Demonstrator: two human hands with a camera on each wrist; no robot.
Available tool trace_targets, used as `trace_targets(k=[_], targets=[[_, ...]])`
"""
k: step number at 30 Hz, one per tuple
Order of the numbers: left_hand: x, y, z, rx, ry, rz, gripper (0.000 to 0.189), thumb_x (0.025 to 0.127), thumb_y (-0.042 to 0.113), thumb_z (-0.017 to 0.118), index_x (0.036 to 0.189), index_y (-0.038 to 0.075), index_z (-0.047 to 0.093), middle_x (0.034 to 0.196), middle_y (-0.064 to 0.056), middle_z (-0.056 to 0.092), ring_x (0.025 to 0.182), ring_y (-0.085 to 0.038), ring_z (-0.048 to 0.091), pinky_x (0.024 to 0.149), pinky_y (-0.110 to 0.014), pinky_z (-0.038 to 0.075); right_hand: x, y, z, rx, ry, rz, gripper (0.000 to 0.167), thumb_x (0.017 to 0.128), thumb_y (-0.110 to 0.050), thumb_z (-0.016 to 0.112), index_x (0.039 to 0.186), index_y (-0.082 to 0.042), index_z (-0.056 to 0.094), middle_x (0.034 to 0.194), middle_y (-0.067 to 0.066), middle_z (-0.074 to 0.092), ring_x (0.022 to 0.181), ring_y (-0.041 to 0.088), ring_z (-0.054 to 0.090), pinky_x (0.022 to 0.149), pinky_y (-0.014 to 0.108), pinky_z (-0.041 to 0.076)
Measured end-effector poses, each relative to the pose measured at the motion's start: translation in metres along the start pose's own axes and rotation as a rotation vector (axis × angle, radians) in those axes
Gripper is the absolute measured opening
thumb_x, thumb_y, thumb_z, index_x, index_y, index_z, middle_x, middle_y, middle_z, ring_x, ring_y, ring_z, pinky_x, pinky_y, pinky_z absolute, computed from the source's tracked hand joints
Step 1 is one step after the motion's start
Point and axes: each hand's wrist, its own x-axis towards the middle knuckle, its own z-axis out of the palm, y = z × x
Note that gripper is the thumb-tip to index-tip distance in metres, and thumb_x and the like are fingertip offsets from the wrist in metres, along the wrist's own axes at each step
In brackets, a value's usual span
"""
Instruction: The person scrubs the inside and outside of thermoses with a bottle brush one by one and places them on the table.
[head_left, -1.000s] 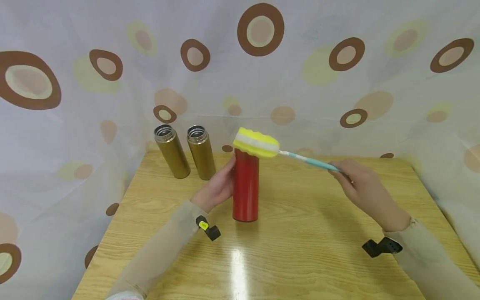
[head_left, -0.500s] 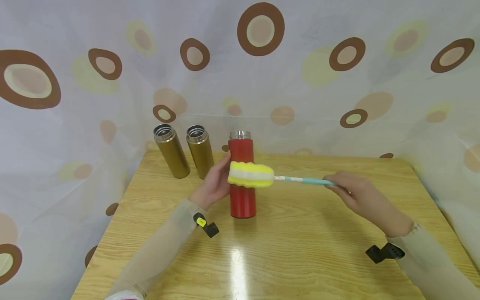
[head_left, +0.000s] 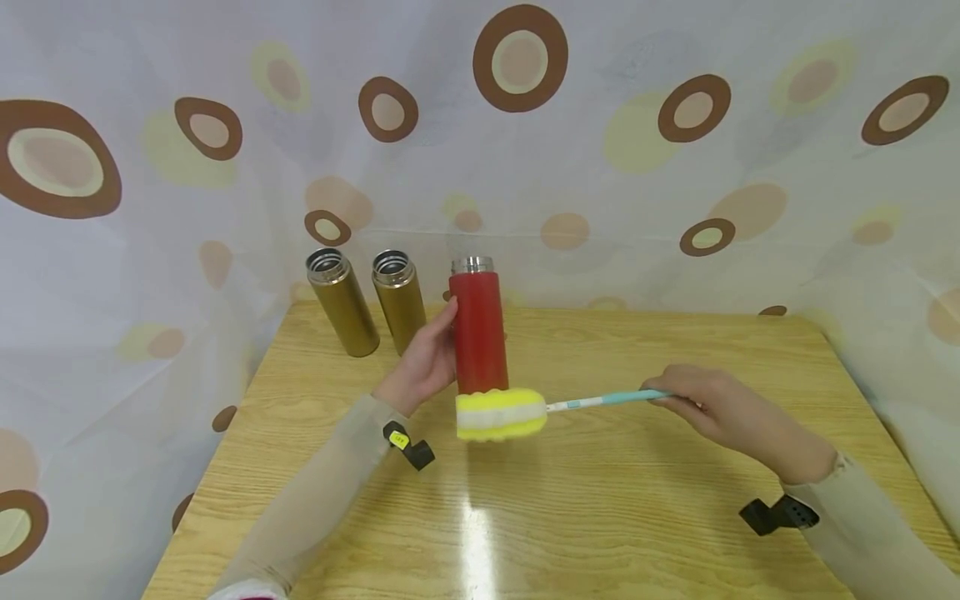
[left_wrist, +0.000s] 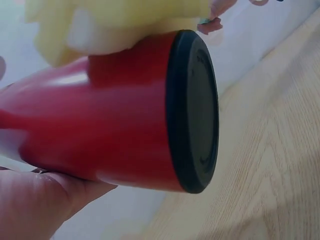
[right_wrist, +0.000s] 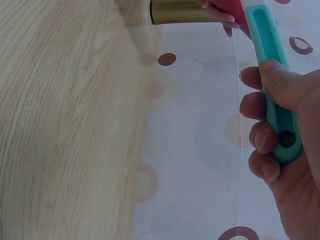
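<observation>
My left hand (head_left: pixel 429 357) grips a red thermos bottle (head_left: pixel 478 329) around its left side. The bottle's metal neck is uncapped and its black base (left_wrist: pixel 197 115) shows in the left wrist view, raised over the table. In my right hand (head_left: pixel 716 408) is a bottle brush, gripped by its teal handle (right_wrist: pixel 275 100) with fingers and thumb wrapped round. The brush's yellow and white sponge head (head_left: pixel 501 414) overlaps the bottle's lower end in the head view. Seen from the left wrist, the sponge (left_wrist: pixel 135 22) lies along the bottle's side near the base.
Two gold bottles (head_left: pixel 342 308) without lids stand upright at the back left of the wooden table (head_left: pixel 637 517). A spotted curtain (head_left: pixel 585 167) hangs behind and along both sides.
The brush has swept down from the bottle's neck to its lower end, with my right hand lowering. The left hand has shifted the bottle slightly left and up.
</observation>
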Motion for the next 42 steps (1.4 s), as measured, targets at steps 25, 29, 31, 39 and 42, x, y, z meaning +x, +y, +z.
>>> trace_targets(k=[25,29,31,39,42], targets=[[-0.001,-0.007,0.001,-0.005,-0.107,-0.120,0.057,0.112,0.055,0.015,0.131,0.024,0.059,0.120,0.003,0.067,0.114,-0.016,0.063,0.100,-0.036,0.051,0.010,-0.006,-0.011,-0.154,0.266,0.141,0.031,0.096,0.007,0.068,0.124,-0.003,0.071,0.081,-0.011,0.047,0.070,-0.001,0.034,0.059,0.017,0.031],[-0.001,-0.009,0.002,0.008,-0.113,-0.103,0.050,0.113,0.052,0.018,0.132,0.027,0.056,0.124,0.006,0.065,0.115,-0.013,0.061,0.098,-0.034,0.051,0.015,-0.007,-0.009,-0.192,0.254,0.130,0.028,0.109,-0.013,0.056,0.132,-0.002,0.067,0.088,-0.007,0.055,0.075,0.001,0.037,0.063,0.016,0.032],[-0.001,-0.010,0.003,0.016,-0.108,-0.108,0.047,0.112,0.053,0.022,0.134,0.027,0.054,0.125,0.006,0.064,0.116,-0.013,0.060,0.098,-0.034,0.051,0.017,-0.007,-0.008,-0.204,0.252,0.124,0.037,0.112,-0.024,0.048,0.134,-0.001,0.066,0.092,-0.004,0.058,0.076,0.002,0.038,0.063,0.016,0.033],[0.000,-0.010,0.004,0.051,-0.051,-0.086,0.045,0.112,0.054,0.028,0.139,0.025,0.049,0.128,0.003,0.062,0.120,-0.015,0.058,0.102,-0.035,0.048,0.019,-0.004,-0.007,-0.218,0.242,0.104,0.050,0.112,-0.038,0.037,0.134,-0.003,0.066,0.101,0.005,0.064,0.077,0.004,0.039,0.063,0.016,0.034],[0.002,-0.009,0.004,0.032,-0.026,-0.079,0.047,0.111,0.055,0.033,0.143,0.024,0.050,0.131,0.003,0.063,0.122,-0.015,0.057,0.105,-0.036,0.046,0.017,-0.003,-0.008,-0.220,0.218,0.090,0.050,0.112,-0.038,0.036,0.133,-0.005,0.067,0.099,0.002,0.063,0.076,0.003,0.040,0.063,0.016,0.034]])
